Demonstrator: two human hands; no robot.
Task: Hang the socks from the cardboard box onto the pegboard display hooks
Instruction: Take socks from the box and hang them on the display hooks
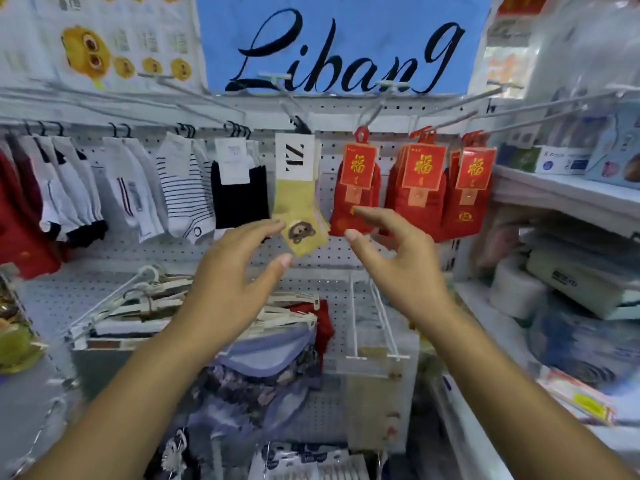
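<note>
- In the middle of my frame a pair of yellow socks (pixel 299 202) hangs on the white pegboard (pixel 332 261). The knit is soft and ribbed, a brown bear face is printed near the toe, and a stiff white card (pixel 294 157) with black marks is folded over the cuff.
- A black plastic hanger (pixel 302 125) carries the socks from a thin metal hook above.
- My left hand (pixel 228 275) is spread wide at centre frame, fingers straight, thumb well apart, holding nothing. Its fingertips sit just beside the bear print; I cannot tell if they touch.
- My right hand (pixel 394 261) is loosely cupped to the right of the yellow pair, clear of it and gripping nothing.
- Behind the right hand hang red socks (pixel 356 202) with glossy red-and-gold cards.
- The yellow pair hangs between both hands, slightly above them.
- At upper centre is a smooth blue sign (pixel 346 29) with black script.
</note>
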